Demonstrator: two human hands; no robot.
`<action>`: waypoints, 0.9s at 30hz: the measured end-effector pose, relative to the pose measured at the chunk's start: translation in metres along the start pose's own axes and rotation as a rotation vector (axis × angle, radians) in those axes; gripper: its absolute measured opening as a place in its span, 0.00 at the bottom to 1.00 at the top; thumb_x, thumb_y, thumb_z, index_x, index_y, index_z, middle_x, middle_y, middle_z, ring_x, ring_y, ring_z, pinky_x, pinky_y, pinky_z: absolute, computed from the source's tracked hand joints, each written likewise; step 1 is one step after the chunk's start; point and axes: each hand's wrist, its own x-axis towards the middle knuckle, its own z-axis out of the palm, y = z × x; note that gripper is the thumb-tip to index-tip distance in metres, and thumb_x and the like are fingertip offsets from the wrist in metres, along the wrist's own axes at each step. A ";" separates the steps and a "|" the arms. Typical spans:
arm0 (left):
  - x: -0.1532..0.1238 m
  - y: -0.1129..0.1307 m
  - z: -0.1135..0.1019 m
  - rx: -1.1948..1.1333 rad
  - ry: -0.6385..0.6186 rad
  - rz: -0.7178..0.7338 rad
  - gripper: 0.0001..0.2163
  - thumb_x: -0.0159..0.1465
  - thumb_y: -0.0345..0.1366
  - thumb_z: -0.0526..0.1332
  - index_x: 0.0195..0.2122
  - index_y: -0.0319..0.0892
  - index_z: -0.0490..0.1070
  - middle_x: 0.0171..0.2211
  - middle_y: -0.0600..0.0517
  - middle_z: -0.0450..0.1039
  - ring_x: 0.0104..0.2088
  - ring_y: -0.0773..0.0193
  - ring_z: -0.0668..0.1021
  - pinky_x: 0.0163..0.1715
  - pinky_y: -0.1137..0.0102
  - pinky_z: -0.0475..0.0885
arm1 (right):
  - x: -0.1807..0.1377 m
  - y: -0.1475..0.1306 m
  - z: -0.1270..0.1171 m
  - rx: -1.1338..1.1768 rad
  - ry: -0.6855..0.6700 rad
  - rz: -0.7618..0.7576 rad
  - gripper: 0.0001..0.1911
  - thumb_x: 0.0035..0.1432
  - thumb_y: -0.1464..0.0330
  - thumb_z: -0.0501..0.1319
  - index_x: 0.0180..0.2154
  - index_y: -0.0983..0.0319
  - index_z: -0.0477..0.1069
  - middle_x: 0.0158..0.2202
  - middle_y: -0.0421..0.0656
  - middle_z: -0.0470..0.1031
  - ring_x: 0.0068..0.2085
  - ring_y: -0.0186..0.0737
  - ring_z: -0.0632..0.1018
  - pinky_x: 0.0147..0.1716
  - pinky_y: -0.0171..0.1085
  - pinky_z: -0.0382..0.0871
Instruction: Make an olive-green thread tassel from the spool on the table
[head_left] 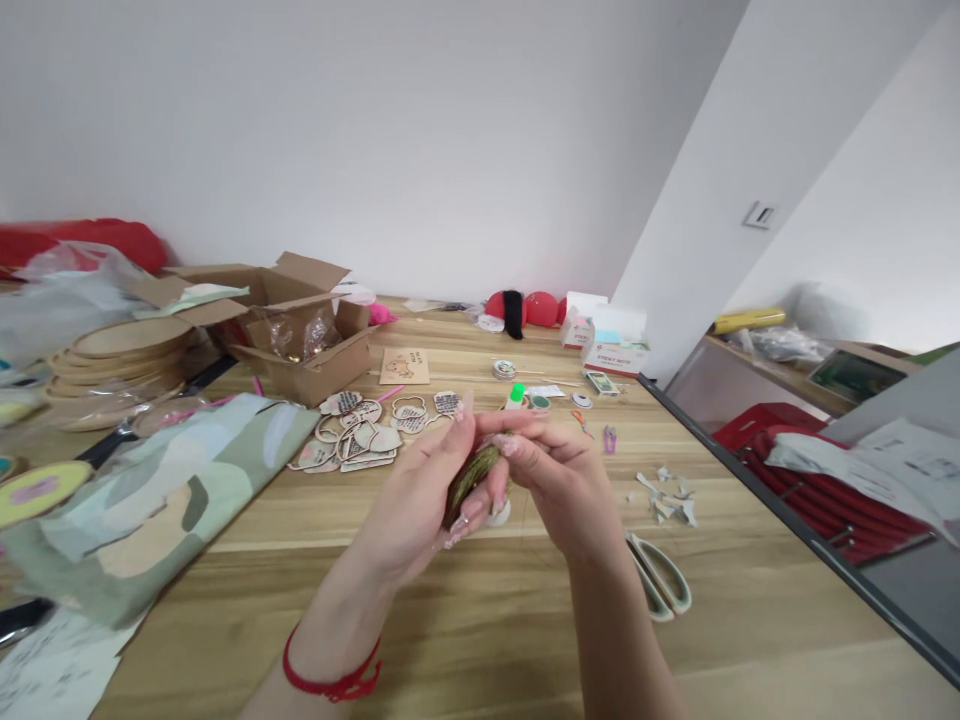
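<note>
Both hands meet over the middle of the table, close in front of the camera. My left hand (420, 490) is closed round an olive-green bundle of fine strands (469, 485), possibly yarn or thread. The thumb and fingers of my right hand (562, 475) pinch the bundle's upper end, and part of it is hidden by the fingers. Just behind the hands stands a green-capped stick (516, 396), like a glue stick. Scissors (664, 580) lie beside my right forearm, their handles showing and the blades hidden.
Wooden cutouts (364, 435) are heaped left of the hands, near an open cardboard box (300, 365). Patterned fabric (217, 480) and stacked wooden hoops (124, 355) fill the left side. Paper scraps (667, 500) and sticky-note boxes (616, 345) lie right. A dark table edge (795, 530) borders the right.
</note>
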 end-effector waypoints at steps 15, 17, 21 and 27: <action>0.000 0.004 -0.003 0.100 0.031 -0.016 0.09 0.66 0.41 0.60 0.36 0.40 0.71 0.14 0.61 0.61 0.12 0.78 0.57 0.11 0.82 0.52 | 0.000 0.005 0.008 0.008 0.019 -0.005 0.07 0.53 0.62 0.68 0.27 0.58 0.76 0.18 0.38 0.74 0.24 0.40 0.76 0.30 0.41 0.72; 0.001 0.002 -0.004 0.118 0.063 0.016 0.10 0.65 0.42 0.60 0.35 0.40 0.70 0.14 0.61 0.60 0.13 0.77 0.57 0.12 0.82 0.52 | 0.001 0.007 0.009 -0.006 0.084 -0.023 0.08 0.52 0.63 0.69 0.26 0.58 0.75 0.18 0.37 0.74 0.20 0.38 0.74 0.26 0.39 0.70; 0.003 -0.004 -0.005 0.144 0.142 0.058 0.11 0.64 0.43 0.62 0.34 0.39 0.70 0.16 0.61 0.59 0.15 0.76 0.57 0.13 0.80 0.50 | 0.001 0.009 0.012 -0.131 0.232 -0.091 0.08 0.49 0.64 0.70 0.25 0.59 0.74 0.18 0.38 0.74 0.19 0.35 0.71 0.22 0.36 0.64; 0.004 -0.006 -0.007 0.164 0.175 0.095 0.13 0.64 0.43 0.62 0.32 0.37 0.70 0.18 0.60 0.59 0.19 0.76 0.58 0.19 0.79 0.54 | -0.003 0.006 0.015 -0.406 0.348 -0.261 0.03 0.48 0.68 0.69 0.26 0.61 0.79 0.17 0.37 0.68 0.20 0.31 0.64 0.19 0.33 0.59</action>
